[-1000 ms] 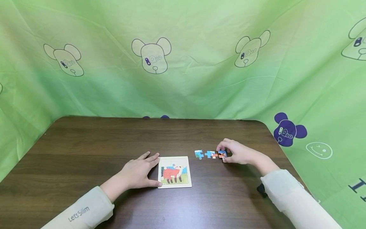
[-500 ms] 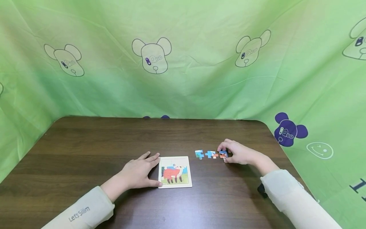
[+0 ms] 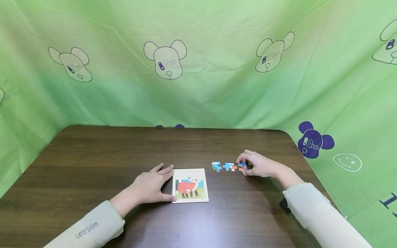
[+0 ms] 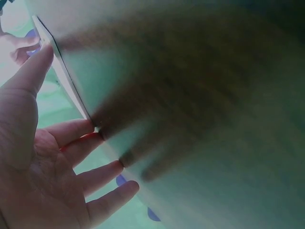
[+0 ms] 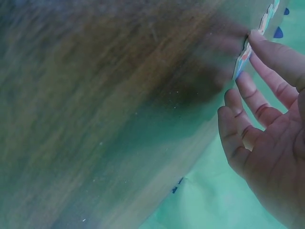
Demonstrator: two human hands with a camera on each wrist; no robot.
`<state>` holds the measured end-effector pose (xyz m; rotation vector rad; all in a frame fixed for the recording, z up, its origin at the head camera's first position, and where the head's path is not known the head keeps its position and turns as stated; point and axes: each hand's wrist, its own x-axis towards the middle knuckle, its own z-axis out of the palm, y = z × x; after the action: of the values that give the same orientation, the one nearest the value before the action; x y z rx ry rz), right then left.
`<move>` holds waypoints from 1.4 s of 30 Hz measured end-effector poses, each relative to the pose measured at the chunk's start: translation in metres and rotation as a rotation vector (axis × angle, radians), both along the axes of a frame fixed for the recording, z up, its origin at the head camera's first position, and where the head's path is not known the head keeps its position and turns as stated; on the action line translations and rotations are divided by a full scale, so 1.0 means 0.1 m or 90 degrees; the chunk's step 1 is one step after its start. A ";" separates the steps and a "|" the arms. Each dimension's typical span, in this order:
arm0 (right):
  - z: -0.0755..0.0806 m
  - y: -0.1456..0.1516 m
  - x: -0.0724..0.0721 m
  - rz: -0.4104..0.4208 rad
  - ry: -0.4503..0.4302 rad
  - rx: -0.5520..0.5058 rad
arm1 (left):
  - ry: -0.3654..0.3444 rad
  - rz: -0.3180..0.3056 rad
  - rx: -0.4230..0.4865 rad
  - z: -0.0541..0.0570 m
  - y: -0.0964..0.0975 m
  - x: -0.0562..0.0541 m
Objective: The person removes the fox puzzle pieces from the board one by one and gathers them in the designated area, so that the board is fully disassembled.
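Note:
A square jigsaw puzzle [image 3: 206, 198] in a pale frame, with a red animal picture, lies flat on the table. My left hand [image 3: 149, 187] rests at its left side with fingers spread, the thumb and index fingertip at the frame's edge. To the right of the puzzle, three loose pieces form a short row: a blue and green one [image 3: 216, 166], a blue one with some orange [image 3: 229, 167], and a blue and orange puzzle piece [image 3: 242, 167]. My right hand [image 3: 258, 164] pinches that last piece between thumb and fingers, low over the tabletop.
The dark wooden table [image 3: 124, 148] has rounded far corners. Behind and beside it hangs a green cloth [image 3: 211, 93] printed with bear heads. A small black object [image 3: 284, 206] lies beside the right sleeve, partly covered by it.
The piece under my right hand has settled flatter and shows more of its picture, a touch farther right. My left hand keeps its place at the puzzle frame.

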<state>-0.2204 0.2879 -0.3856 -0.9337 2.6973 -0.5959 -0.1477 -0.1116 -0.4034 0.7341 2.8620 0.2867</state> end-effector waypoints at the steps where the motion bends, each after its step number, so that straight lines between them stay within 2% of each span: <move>1: 0.00 0.00 0.00 -0.002 0.000 0.001 | -0.001 -0.001 0.001 0.00 0.00 0.00; 9: 0.03 -0.08 0.00 0.005 0.014 -0.008 | 0.002 -0.004 0.001 0.00 0.00 -0.01; 20: 0.04 -0.49 0.00 0.033 -0.009 -0.026 | 0.003 -0.003 0.000 -0.02 0.01 -0.01; 33: 0.08 -1.14 0.09 0.111 -0.044 -0.030 | 0.002 0.000 -0.002 -0.02 0.01 0.00; 42: 0.07 -1.48 0.12 0.164 -0.052 -0.019 | 0.002 -0.002 0.004 -0.01 0.00 -0.01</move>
<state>-0.2081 0.1401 -0.3787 -1.2123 2.4483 -0.6065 -0.1487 -0.1120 -0.4045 0.7416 2.8642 0.2950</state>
